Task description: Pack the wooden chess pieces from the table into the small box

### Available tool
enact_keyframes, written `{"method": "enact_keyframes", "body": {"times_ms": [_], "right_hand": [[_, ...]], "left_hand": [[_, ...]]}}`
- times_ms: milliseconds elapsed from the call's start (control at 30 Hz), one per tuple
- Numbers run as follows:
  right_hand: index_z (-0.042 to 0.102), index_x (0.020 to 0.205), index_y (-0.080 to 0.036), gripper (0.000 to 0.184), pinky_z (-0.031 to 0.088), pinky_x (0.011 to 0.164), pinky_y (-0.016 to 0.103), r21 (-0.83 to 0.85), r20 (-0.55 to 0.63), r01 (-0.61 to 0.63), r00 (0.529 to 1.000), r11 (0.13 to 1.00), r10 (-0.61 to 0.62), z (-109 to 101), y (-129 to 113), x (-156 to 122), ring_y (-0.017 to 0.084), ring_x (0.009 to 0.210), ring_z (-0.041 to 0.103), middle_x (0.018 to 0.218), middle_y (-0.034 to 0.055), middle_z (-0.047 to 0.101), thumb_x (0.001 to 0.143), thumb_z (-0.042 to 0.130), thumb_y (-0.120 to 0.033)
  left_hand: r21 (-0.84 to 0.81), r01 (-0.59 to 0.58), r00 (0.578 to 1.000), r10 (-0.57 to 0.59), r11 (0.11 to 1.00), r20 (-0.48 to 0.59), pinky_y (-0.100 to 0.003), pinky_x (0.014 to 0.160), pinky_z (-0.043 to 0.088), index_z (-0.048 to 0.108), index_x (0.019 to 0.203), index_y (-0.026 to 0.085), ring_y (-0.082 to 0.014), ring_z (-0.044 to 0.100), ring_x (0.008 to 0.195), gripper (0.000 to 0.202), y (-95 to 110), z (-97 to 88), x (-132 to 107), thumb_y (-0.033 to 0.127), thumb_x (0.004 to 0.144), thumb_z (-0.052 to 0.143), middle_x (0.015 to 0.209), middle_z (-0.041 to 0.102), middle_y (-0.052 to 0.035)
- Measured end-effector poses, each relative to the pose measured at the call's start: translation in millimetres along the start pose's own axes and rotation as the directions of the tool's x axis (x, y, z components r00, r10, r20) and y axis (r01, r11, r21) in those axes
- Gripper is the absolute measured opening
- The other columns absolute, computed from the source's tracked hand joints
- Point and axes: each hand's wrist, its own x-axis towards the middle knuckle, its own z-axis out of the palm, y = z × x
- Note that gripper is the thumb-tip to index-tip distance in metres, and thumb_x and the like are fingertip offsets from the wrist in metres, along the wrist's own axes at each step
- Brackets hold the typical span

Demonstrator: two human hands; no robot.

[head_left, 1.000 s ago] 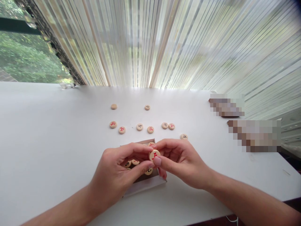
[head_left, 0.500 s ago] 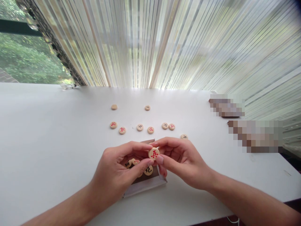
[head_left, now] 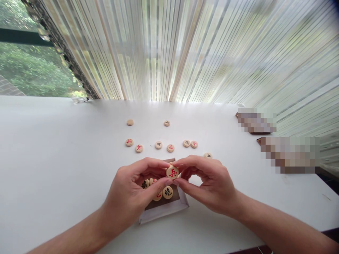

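Between the fingertips of my left hand [head_left: 143,185] and my right hand [head_left: 206,183] is a round wooden Chinese chess piece [head_left: 172,172] with a red character, its face tilted toward me. Both hands pinch it by thumb and fingers from opposite sides. Under them sits a shallow open box [head_left: 164,210] with several more pieces inside, among them a black-lettered piece [head_left: 167,192] and a red-lettered piece [head_left: 157,195]. My left hand covers part of the box and some of its contents.
Beyond the box, several chess pieces lie spread on the white table [head_left: 66,158], including a red-marked piece [head_left: 139,148], a black-marked piece [head_left: 158,145] and a blank-looking piece [head_left: 130,122]. Two blurred-out framed objects [head_left: 288,155] stand at the right. Vertical blinds [head_left: 148,53] hang behind.
My right thumb has slid from the front of the piece to its lower edge, and the right fingers have shifted. The piece stays pinched above the box.
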Motion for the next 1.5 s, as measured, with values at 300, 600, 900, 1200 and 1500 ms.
{"method": "enact_keyframes", "body": {"times_ms": [300,600,900,1200,1500], "right_hand": [[0.076,0.114,-0.018,0.024,0.065,0.063,0.024,0.009,0.014,-0.025,1.0,1.0,0.025,-1.5,-1.3,0.5,0.013,0.069,0.072,0.095,0.0069,0.081,0.091,0.082,-0.014],[0.08,0.106,-0.016,0.013,0.059,0.058,0.023,0.105,0.077,-0.157,0.986,0.982,0.149,-0.8,-5.8,2.8,0.014,0.065,0.07,0.079,0.0053,0.078,0.096,0.078,-0.024],[0.074,0.079,-0.013,0.045,0.051,0.053,0.024,0.308,0.243,-0.49,0.869,0.816,0.43,-0.7,-11.5,4.2,0.012,0.052,0.062,0.065,0.0038,0.068,0.104,0.066,-0.05],[0.064,0.073,-0.015,0.043,0.043,0.047,0.019,0.367,0.372,-0.661,0.749,0.654,0.548,0.7,-17.2,4.9,0.008,0.048,0.054,0.062,-0.0004,0.062,0.09,0.083,-0.05],[0.065,0.072,-0.014,0.042,0.04,0.045,0.019,0.343,0.41,-0.682,0.728,0.646,0.55,-0.7,-14.3,3.9,0.007,0.046,0.051,0.062,0.0007,0.062,0.091,0.08,-0.049]], "left_hand": [[-0.017,-0.023,1.0,0.023,1.0,0.01,-0.02,0.082,0.067,0.081,0.104,0.02,-0.0163,0.082,0.089,0.014,2.2,-1.0,0.6,0.023,0.091,0.084,0.098,0.085,-0.0033],[-0.018,-0.028,0.999,0.028,0.999,0.018,-0.021,0.083,0.067,0.084,0.107,0.023,-0.017,0.082,0.089,0.016,1.7,-0.8,1.2,0.021,0.092,0.083,0.101,0.086,-0.0029],[0.069,-0.064,0.998,0.062,0.996,0.03,-0.021,0.067,0.063,0.082,0.114,0.02,-0.0159,0.078,0.073,0.023,3.2,0.9,-1.4,0.019,0.091,0.082,0.083,0.083,-0.0032],[0.255,-0.29,0.957,0.271,0.923,0.107,-0.022,0.064,0.06,0.081,0.107,0.019,-0.0148,0.074,0.068,0.019,10.0,2.7,1.8,0.016,0.088,0.081,0.087,0.083,-0.0046],[0.273,-0.39,0.918,0.347,0.88,0.193,-0.023,0.067,0.058,0.082,0.108,0.023,-0.0148,0.072,0.071,0.019,8.8,2.8,3.4,0.013,0.091,0.078,0.083,0.08,-0.0029]]}}
